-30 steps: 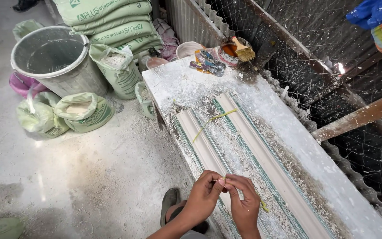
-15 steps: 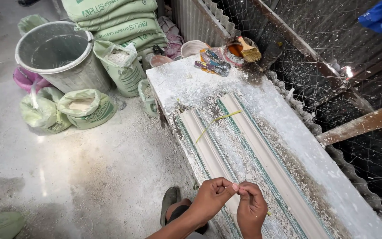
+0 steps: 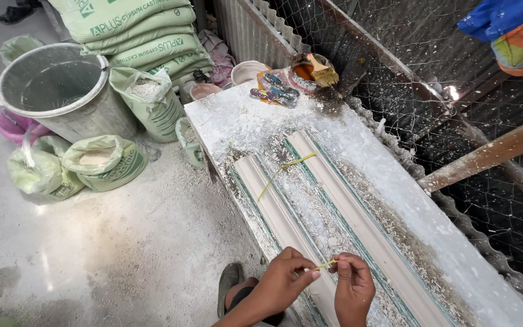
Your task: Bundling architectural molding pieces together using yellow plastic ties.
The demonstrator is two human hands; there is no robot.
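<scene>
Left hand and right hand pinch our thin yellow strand taut between fingertips, right above the white plaster moulding on the dusty bench.

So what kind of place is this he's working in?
Probably a small plaster moulding workshop: stacked green sacks, long white cornice strips on a dust-caked table, and a big grey bucket on the floor.
</scene>
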